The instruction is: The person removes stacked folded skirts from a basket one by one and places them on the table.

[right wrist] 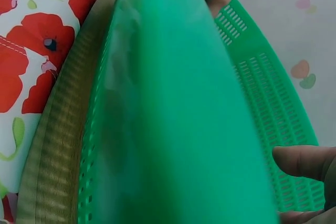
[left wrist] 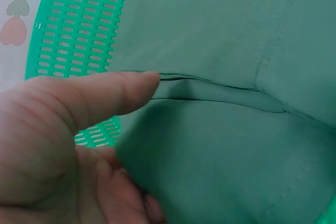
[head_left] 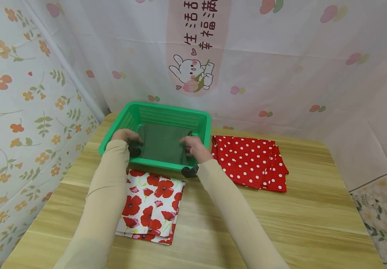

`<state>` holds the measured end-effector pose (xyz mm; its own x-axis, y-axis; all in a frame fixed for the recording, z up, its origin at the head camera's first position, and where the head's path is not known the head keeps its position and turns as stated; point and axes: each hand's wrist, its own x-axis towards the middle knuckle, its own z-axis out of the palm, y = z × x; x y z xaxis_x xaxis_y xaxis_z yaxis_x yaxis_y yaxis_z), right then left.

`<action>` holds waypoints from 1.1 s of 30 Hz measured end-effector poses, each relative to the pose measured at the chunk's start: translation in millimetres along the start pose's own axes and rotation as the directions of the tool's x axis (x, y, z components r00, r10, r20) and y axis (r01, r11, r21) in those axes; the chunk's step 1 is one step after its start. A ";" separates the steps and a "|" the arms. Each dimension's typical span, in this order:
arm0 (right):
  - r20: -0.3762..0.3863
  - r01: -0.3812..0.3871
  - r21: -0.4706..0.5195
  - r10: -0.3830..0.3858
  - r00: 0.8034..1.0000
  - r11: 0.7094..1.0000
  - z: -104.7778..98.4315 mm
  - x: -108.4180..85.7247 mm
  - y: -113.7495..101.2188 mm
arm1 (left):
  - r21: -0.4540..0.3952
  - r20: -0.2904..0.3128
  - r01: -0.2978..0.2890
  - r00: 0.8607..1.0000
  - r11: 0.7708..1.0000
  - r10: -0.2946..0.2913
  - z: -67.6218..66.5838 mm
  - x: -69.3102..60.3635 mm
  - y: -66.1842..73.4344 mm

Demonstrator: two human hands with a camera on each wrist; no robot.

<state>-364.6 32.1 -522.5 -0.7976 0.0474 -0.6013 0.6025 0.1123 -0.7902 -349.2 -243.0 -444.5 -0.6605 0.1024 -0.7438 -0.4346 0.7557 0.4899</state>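
A folded dark green cloth lies in a green plastic basket. At its left edge, my left hand holds the cloth. The left wrist view shows the thumb over the fabric and the curled fingers partly hidden beneath it. My right hand is inside the basket by the cloth's right edge. In the right wrist view its thumb and a finger stand apart, with basket mesh visible between them. The near basket wall hides the cloth there.
In front of the basket lies a folded white cloth with red poppies. A folded red cloth with white dots rests on the wooden table, right of the basket. Printed curtains hang behind the table and to its left.
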 end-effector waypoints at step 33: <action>-0.008 0.073 -0.024 -0.074 0.997 0.997 8.1 -51.3 -23.3 | -0.191 -0.037 0.025 0.999 0.981 -0.033 -42.0 122.3 -35.9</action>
<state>-337.5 19.0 -474.2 -0.8400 0.0469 -0.5406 0.5414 0.1397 -0.8291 -440.2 -284.8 -534.0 -0.6681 0.0538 -0.7421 -0.5598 0.6207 0.5490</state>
